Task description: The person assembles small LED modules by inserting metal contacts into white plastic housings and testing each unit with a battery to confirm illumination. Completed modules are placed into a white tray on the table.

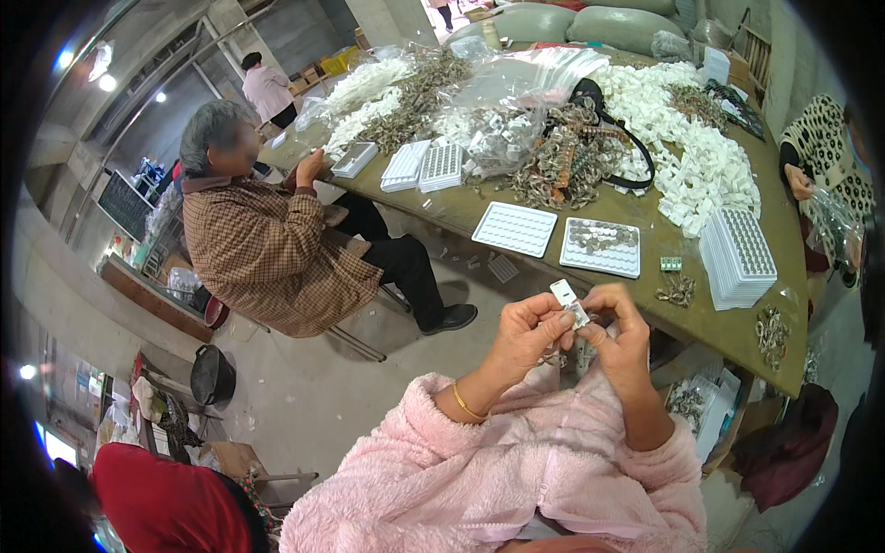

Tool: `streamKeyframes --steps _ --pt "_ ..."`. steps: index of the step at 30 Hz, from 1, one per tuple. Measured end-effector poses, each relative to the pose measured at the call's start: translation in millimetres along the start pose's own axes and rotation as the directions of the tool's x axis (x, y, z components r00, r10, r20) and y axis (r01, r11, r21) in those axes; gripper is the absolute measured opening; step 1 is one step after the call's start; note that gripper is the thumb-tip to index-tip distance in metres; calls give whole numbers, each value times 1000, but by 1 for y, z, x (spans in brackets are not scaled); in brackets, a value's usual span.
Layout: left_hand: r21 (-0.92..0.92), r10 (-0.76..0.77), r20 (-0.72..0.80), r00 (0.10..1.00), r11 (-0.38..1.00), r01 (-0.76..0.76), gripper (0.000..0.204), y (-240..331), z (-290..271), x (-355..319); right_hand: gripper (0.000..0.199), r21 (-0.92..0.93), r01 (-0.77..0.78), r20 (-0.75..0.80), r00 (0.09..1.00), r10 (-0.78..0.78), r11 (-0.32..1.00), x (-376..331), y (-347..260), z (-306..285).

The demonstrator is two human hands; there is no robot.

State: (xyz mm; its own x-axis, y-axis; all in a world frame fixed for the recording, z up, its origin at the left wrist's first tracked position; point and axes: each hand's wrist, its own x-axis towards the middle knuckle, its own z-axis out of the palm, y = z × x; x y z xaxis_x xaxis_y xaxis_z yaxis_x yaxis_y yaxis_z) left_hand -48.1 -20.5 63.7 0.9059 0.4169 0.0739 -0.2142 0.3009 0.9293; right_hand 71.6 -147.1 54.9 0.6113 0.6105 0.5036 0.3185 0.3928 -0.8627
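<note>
Above my lap, near the table's front edge, both my hands meet at a small white plastic part [562, 292]. My left hand [524, 339] is closed, its thumb and fingers pinching this part. My right hand [623, 339] is also closed, its fingertips pressed against the lower end, where a small pale piece [578, 316] shows. Fingers partly hide that end. Small metal-coloured bits show below the left fingers. On the table just ahead lies a white tray [599, 264] with several small metallic pieces. Right of it are a small green circuit board [670, 264] and a little heap of metallic parts [678, 291].
An empty white tray [514, 229] and a tray stack [739, 263] lie on the table [442, 214]. Behind are heaps of white parts [705, 170] and tangled brownish strips [562, 157]. One person [267, 221] sits at left; another [830, 175] handles a clear bag at right.
</note>
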Motion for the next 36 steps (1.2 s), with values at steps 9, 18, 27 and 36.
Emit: streamKeyframes --steps 9,18,27,36 --pt "497 255 29 966 835 -235 10 -18 -15 2 28 -507 397 171 916 -362 765 -5 11 8" --pt "451 2 -72 997 892 31 35 -36 -12 1 7 -664 416 316 909 -271 621 -6 42 -6" --pt "-41 -133 -179 975 991 127 26 -41 -20 34 6 -631 426 341 903 -262 648 58 37 -41" --pt "37 -64 -258 964 996 76 19 -40 -30 60 10 -832 273 218 961 -168 484 117 80 -59"
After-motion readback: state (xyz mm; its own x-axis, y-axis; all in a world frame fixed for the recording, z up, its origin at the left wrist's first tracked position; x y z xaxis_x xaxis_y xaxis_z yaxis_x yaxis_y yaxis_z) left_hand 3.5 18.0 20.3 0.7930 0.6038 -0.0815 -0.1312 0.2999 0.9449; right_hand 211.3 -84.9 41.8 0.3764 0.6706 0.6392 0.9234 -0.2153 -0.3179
